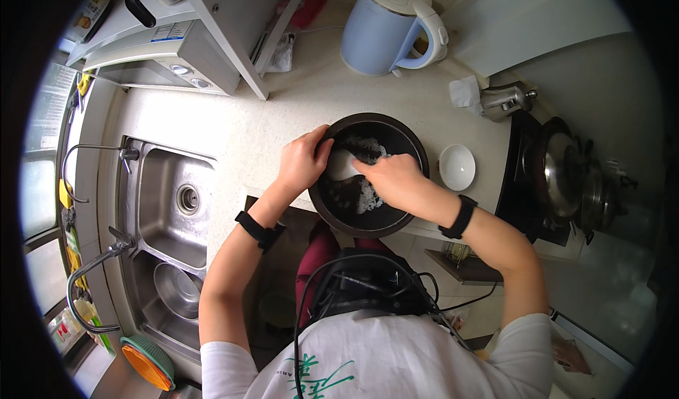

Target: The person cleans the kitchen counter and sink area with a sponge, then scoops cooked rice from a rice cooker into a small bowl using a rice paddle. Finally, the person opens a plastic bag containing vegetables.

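A dark round pot [370, 226] stands near the counter's front edge, with white cooked rice [370, 197] scattered across its inside. My left hand [303, 158] grips the pot's upper-left rim, thumb inside. In my right hand [392, 179] is a white rice paddle [342, 166]; its broad end lies inside the pot, towards the left wall. My fingers cover most of the paddle's handle. Just right of the pot sits a small white bowl [457, 167].
A blue electric kettle [376, 33] stands behind the pot. To the right are a metal moka pot [501, 101] and a black stove [512, 181] with lidded cookware. On the left are a double steel sink [175, 208] and a microwave oven [164, 62].
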Motion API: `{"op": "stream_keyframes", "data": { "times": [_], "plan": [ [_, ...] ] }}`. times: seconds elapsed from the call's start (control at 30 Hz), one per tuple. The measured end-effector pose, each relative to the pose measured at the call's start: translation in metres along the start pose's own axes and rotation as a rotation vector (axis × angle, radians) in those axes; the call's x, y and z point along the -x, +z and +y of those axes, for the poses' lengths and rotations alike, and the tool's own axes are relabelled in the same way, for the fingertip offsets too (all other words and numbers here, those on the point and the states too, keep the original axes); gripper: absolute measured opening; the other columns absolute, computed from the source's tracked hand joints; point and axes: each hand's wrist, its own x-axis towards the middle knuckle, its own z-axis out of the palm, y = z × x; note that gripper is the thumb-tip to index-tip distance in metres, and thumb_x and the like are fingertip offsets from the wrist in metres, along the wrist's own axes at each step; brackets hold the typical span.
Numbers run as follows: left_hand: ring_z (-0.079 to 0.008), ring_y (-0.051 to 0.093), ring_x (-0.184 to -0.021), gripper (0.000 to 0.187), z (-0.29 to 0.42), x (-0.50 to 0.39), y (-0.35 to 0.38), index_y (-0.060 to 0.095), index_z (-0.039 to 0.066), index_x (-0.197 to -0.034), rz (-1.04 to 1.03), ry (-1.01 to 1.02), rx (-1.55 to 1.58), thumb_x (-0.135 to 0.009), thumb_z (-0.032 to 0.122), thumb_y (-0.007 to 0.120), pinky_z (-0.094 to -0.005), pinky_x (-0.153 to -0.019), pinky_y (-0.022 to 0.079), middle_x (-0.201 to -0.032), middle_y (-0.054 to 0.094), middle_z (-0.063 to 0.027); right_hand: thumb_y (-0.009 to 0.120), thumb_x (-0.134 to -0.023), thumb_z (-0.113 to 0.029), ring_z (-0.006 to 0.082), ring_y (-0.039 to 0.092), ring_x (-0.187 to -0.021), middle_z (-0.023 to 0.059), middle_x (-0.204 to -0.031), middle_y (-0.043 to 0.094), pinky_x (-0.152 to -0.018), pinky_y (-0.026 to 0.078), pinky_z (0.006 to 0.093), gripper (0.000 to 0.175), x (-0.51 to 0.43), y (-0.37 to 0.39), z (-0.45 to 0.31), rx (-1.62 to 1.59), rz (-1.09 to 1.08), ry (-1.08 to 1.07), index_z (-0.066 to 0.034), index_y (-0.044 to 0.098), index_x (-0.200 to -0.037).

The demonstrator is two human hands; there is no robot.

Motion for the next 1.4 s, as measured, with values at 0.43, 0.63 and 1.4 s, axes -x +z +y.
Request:
{"op": "stream_keyframes", "data": {
  "times": [0.43,0.63,1.4],
  "plan": [
    [-0.0372,0.064,-0.073,0.028,-0.001,-0.007,0.0,0.064,0.004,-0.109,-0.016,0.07,-0.055,-0.085,0.018,0.064,-0.042,-0.064,0.052,-0.083,0.067,-0.0188,0.057,-0.08,-0.011,0.0276,0.067,-0.065,0.0112,-0.069,0.064,-0.052,0.051,0.0374,0.047,0.005,-0.006,-0.01,-0.019,0.111,-0.086,-0.015,0.055,-0.127],
    [-0.0377,0.065,-0.076,0.03,0.0,-0.007,0.0,0.064,0.003,-0.111,-0.043,0.029,-0.031,-0.085,0.019,0.065,-0.0405,-0.067,0.052,-0.087,0.067,-0.0203,0.058,-0.079,-0.01,0.0274,0.067,-0.065,0.0111,-0.066,0.064,-0.052,0.05,0.0381,0.045,0.009,0.006,-0.005,0.097,-0.171,0.046,-0.0144,0.058,-0.124],
    [-0.0367,0.064,-0.072,0.028,-0.001,-0.023,0.002,0.065,0.005,-0.108,-0.067,0.131,-0.052,-0.083,0.018,0.065,-0.0415,-0.065,0.052,-0.081,0.067,-0.0189,0.06,-0.078,-0.013,0.0245,0.066,-0.062,0.0132,-0.073,0.065,-0.048,0.049,0.0344,0.045,0.003,-0.004,-0.009,0.099,0.063,-0.095,-0.016,0.058,-0.123]
  ]
}}
